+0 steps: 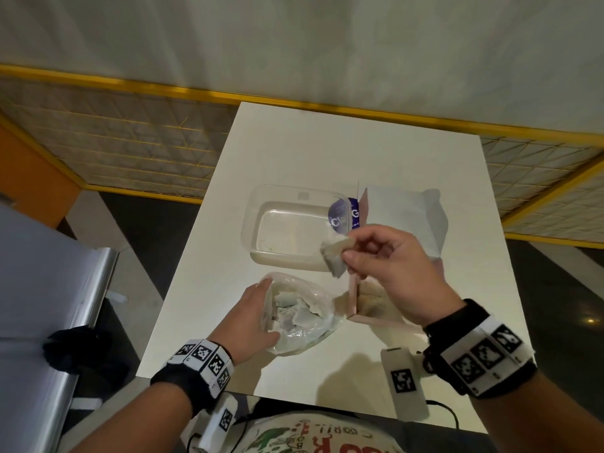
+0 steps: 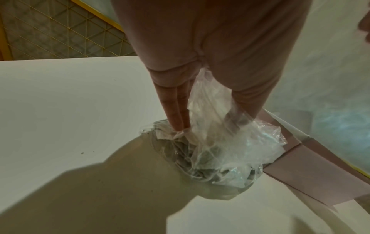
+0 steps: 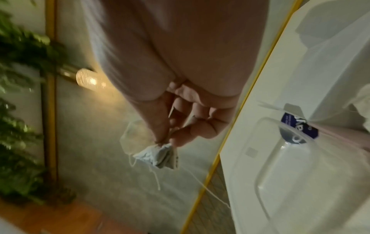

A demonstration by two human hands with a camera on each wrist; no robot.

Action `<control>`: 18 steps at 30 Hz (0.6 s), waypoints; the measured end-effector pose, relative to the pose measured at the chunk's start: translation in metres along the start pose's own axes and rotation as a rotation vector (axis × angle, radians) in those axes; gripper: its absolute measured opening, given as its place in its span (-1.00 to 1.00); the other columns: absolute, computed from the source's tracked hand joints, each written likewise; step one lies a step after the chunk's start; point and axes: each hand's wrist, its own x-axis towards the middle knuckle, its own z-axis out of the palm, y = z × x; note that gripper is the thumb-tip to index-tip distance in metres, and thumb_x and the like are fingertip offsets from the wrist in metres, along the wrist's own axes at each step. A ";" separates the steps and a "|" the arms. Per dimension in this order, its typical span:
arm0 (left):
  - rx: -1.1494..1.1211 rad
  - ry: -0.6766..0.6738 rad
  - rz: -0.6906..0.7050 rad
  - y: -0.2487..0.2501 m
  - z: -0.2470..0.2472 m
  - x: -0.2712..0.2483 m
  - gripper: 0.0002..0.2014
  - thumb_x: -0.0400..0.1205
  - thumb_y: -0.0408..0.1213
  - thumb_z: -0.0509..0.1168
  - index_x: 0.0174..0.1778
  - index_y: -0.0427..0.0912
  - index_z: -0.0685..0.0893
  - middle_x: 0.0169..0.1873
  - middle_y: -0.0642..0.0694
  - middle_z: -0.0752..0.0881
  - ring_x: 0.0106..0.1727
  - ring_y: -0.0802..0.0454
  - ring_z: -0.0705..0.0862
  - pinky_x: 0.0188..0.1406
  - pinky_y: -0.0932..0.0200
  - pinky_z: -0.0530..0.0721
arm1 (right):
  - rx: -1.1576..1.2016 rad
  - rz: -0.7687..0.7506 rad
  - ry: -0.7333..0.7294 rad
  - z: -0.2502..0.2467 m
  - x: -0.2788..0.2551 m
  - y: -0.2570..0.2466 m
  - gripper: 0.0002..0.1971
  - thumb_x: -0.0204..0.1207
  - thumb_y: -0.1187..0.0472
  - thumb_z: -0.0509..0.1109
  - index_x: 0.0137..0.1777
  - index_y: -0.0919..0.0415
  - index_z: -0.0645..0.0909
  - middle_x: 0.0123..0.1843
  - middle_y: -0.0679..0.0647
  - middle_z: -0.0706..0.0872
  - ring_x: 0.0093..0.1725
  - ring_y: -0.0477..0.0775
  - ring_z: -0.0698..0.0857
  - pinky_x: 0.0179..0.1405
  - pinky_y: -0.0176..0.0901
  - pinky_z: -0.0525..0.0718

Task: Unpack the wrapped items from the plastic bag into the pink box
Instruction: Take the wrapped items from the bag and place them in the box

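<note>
Head view. Risk: the small pale paper-wrapped sachet (image 1: pixel 335 255), pinched by only one corner in the right hand (image 1: pixel 392 269), hangs at frame centre over the near edge of the clear plastic tray (image 1: pixel 261 230), not over the open pink cardboard box (image 1: pixel 354 299) at lower right; a loose pinch would likely drop it into the tray. Right thumb and forefinger are closed on the sachet, other fingers curled. The left hand (image 1: pixel 251 318), lower centre, grips the clear crumpled plastic bag (image 1: pixel 304 322) on the white table (image 1: pixel 327 152).

Left wrist view. Risk: the bag (image 2: pixel 218 139) is limp; it may lift or spill if tugged. Fingers (image 2: pixel 176 109) point down, gathering its mouth at centre; the box (image 2: pixel 306 172) touches it at right.

Right wrist view. Risk: trailing white strings (image 3: pixel 156 178) could snag. Fingers (image 3: pixel 160 126) pinch the sachet (image 3: pixel 158 156) at centre; frame blurred.
</note>
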 end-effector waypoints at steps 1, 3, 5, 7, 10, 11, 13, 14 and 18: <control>-0.004 0.003 -0.001 0.001 0.001 0.000 0.08 0.44 -0.18 0.57 0.76 0.06 0.00 0.65 0.00 0.26 0.61 0.04 0.37 0.53 0.19 0.34 | 0.050 -0.006 0.019 -0.008 0.000 -0.006 -0.74 0.44 0.58 0.48 -0.06 0.21 0.75 -0.30 0.13 0.75 -0.34 0.02 0.69 -0.35 -0.24 0.65; -0.012 0.011 -0.005 0.002 0.002 0.001 0.08 0.44 -0.20 0.57 0.76 0.07 0.01 0.65 0.01 0.26 0.61 0.05 0.36 0.53 0.19 0.34 | 0.125 0.001 0.061 -0.029 -0.001 -0.017 -0.72 0.46 0.61 0.40 -0.06 0.21 0.70 -0.31 0.16 0.75 -0.37 0.03 0.72 -0.39 -0.26 0.63; -0.013 0.021 -0.006 0.002 0.002 0.002 0.08 0.43 -0.20 0.57 0.76 0.08 0.02 0.65 0.02 0.26 0.62 0.05 0.35 0.53 0.19 0.34 | 0.056 0.047 0.119 -0.055 0.001 -0.018 -0.74 0.55 0.63 0.31 -0.03 0.26 0.63 -0.21 0.24 0.78 -0.30 0.05 0.73 -0.35 -0.24 0.62; -0.009 0.028 -0.004 0.002 0.003 0.002 0.08 0.42 -0.17 0.58 0.76 0.10 0.03 0.65 0.04 0.27 0.62 0.06 0.35 0.55 0.17 0.36 | -0.141 0.141 0.214 -0.082 0.005 0.001 -0.81 0.58 0.54 0.35 -0.05 0.23 0.62 -0.11 0.28 0.79 -0.21 0.07 0.72 -0.29 -0.15 0.63; -0.015 0.035 -0.008 0.002 0.004 0.004 0.08 0.39 -0.15 0.59 0.74 0.17 0.05 0.62 0.08 0.30 0.60 0.08 0.37 0.55 0.11 0.40 | -0.372 0.335 0.377 -0.114 0.012 0.052 -0.87 0.47 0.42 0.42 -0.20 0.18 0.64 -0.22 0.18 0.72 -0.23 0.16 0.69 -0.31 0.12 0.70; -0.014 0.037 -0.010 0.003 0.004 0.004 0.08 0.39 -0.15 0.59 0.74 0.18 0.06 0.61 0.10 0.30 0.60 0.09 0.37 0.55 0.11 0.40 | -0.398 0.392 0.388 -0.119 0.014 0.068 -0.86 0.44 0.43 0.40 -0.24 0.19 0.62 -0.27 0.16 0.69 -0.28 0.17 0.67 -0.34 0.09 0.71; -0.011 0.042 -0.019 0.005 0.006 0.004 0.08 0.40 -0.17 0.60 0.74 0.15 0.06 0.62 0.09 0.29 0.61 0.08 0.37 0.55 0.13 0.39 | -0.402 0.504 0.384 -0.120 0.017 0.094 -0.82 0.42 0.50 0.34 -0.28 0.21 0.58 -0.34 0.17 0.64 -0.35 0.13 0.61 -0.44 -0.11 0.59; -0.007 0.044 -0.027 0.006 0.007 0.004 0.08 0.41 -0.18 0.60 0.74 0.13 0.05 0.63 0.07 0.29 0.61 0.08 0.36 0.55 0.14 0.38 | -0.395 0.537 0.395 -0.120 0.020 0.107 -0.79 0.39 0.53 0.31 -0.31 0.22 0.57 -0.36 0.20 0.60 -0.36 0.12 0.58 -0.45 -0.14 0.53; 0.005 0.043 -0.041 0.011 0.008 0.002 0.08 0.42 -0.20 0.59 0.75 0.10 0.04 0.66 0.02 0.27 0.62 0.06 0.35 0.58 0.12 0.37 | -0.368 0.593 0.525 -0.123 0.039 0.154 -0.76 0.31 0.49 0.24 -0.43 0.13 0.52 -0.18 0.23 0.58 -0.40 0.14 0.58 -0.57 -0.21 0.53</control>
